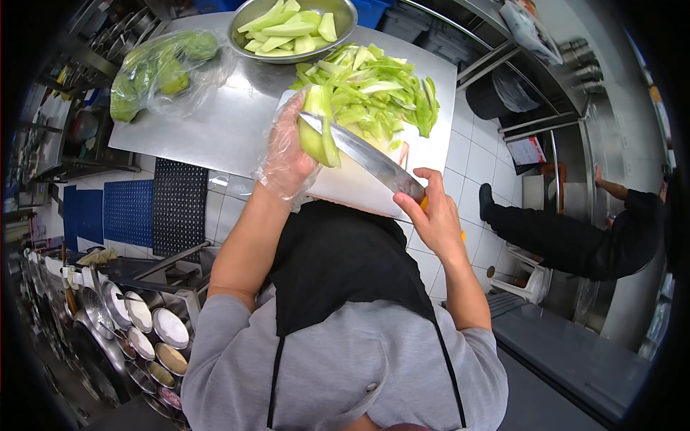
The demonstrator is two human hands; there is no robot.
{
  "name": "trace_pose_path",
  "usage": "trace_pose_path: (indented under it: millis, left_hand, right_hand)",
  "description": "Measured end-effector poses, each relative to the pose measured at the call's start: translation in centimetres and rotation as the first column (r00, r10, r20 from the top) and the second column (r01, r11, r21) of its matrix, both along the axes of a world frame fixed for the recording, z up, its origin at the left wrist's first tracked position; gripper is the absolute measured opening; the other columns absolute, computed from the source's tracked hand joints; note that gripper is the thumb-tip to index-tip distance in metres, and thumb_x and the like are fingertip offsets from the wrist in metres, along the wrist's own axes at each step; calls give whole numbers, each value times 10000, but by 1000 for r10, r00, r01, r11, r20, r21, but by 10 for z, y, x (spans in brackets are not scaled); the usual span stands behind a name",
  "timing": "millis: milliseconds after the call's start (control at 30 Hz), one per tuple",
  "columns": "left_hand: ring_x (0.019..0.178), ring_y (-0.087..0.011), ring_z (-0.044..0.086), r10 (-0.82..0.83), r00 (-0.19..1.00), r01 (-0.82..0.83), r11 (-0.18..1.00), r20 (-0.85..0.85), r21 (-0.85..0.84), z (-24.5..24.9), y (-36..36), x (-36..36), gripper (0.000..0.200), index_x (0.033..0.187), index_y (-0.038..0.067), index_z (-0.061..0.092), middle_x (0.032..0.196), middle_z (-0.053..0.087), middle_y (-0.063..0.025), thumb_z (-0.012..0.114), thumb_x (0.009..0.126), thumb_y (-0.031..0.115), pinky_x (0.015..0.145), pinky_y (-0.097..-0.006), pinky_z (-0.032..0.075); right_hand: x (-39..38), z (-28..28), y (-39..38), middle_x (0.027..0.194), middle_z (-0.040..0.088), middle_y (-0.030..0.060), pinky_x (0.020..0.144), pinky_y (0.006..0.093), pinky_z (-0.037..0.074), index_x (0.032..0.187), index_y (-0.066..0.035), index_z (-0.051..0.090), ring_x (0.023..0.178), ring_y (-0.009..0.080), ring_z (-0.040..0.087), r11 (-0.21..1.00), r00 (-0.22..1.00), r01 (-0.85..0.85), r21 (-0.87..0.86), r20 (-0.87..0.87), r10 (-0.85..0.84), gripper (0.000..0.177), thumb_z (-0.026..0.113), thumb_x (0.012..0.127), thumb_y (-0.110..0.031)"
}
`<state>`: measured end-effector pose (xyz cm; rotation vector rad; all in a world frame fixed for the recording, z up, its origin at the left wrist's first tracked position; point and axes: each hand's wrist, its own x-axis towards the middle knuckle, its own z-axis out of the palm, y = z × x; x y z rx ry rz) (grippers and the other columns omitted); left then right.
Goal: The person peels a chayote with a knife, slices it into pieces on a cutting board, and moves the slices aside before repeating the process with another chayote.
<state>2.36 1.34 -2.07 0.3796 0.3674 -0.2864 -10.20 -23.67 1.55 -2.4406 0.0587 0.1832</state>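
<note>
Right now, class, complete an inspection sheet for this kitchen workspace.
Surface: stainless steel table, white cutting board on it.
Job's things: long steel kitchen knife cutting pale green vegetable piece; pile of green slices on the board.
Clutter: round metal bowl of green wedges; clear plastic bag of green vegetables.
Hands: gloved left hand holds the vegetable piece; bare right hand grips the knife.
Cables: nothing seen.
Surroundings: white tiled floor, blue and black mats, stacked metal dishes, another person in black clothing.

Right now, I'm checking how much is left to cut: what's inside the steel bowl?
Long pale-green wedges, heaped in the bowl. The bowl's bottom and any pieces beneath the heap are covered.
</note>
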Motion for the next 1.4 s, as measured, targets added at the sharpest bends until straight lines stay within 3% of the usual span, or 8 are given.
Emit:
trace_pose_path:
  millis: [267,300,467,667,767,1067,1167,1400]
  left_hand:
    - [731,-238,662,-131,991,133,987,-27,89,-11,-4,-20,273,1131,28,602,923,666,-123,539,1078,288,672,-374,593]
    - [724,-232,651,-163,986,165,984,-30,63,-15,-3,-20,280,1128,26,600,915,658,-122,545,1074,295,660,-369,584]
    - [699,-207,598,-201,978,196,975,-49,-101,-32,5,-17,301,1133,18,603,892,625,-112,572,1049,305,619,-363,538]
    - [814,-245,673,-1,976,14,998,-219,60,-28,-6,-4,332,1180,15,614,993,677,-135,596,1014,302,732,-404,598]
    - [1078,-275,666,44,975,0,980,-216,198,-34,-3,3,310,1232,40,630,1196,684,-118,604,1012,257,976,-427,558]
    - [1045,-262,690,18,996,-1,983,-88,184,-30,-2,1,286,1251,35,627,1180,696,-118,630,1018,199,917,-403,588]
    - [850,-220,687,-1,997,13,990,-83,141,-15,-7,-9,259,1185,15,626,1004,687,-112,654,1014,208,783,-365,613]
    - [922,-266,676,61,992,-56,997,-111,52,-15,5,-4,300,1208,28,629,1075,682,-121,624,988,232,853,-402,581]
  right_hand:
    - [37,-20,-13,718,702,217,673,479,536,1294,-18,485,711,454,705,981,984,169,-94,71,-163,619,690,974,-507]
    - [37,-24,-16,677,652,145,593,413,475,1300,-31,507,600,303,641,971,976,201,-131,109,-188,583,706,977,-474]
    - [27,-20,-18,654,614,105,567,368,429,1302,-35,528,592,203,576,970,969,241,-19,58,-239,551,710,983,-445]
    - [1,-11,-19,605,609,114,573,385,458,1291,-36,513,554,266,613,988,995,49,150,-96,-35,572,711,968,-463]
    - [-11,-10,-18,582,587,105,553,378,438,1285,-44,520,533,250,597,985,995,-18,173,-93,35,582,720,955,-481]
    - [-1,-12,-21,581,602,126,564,405,459,1277,-49,517,549,325,631,995,994,-18,95,-108,28,604,726,945,-509]
    - [11,-25,-18,628,649,165,604,446,499,1284,-41,505,614,388,676,996,996,86,10,16,-86,611,723,949,-503]
    - [21,-31,-24,679,659,137,621,419,488,1293,-56,524,624,319,655,951,958,273,-145,134,-254,571,771,923,-416]
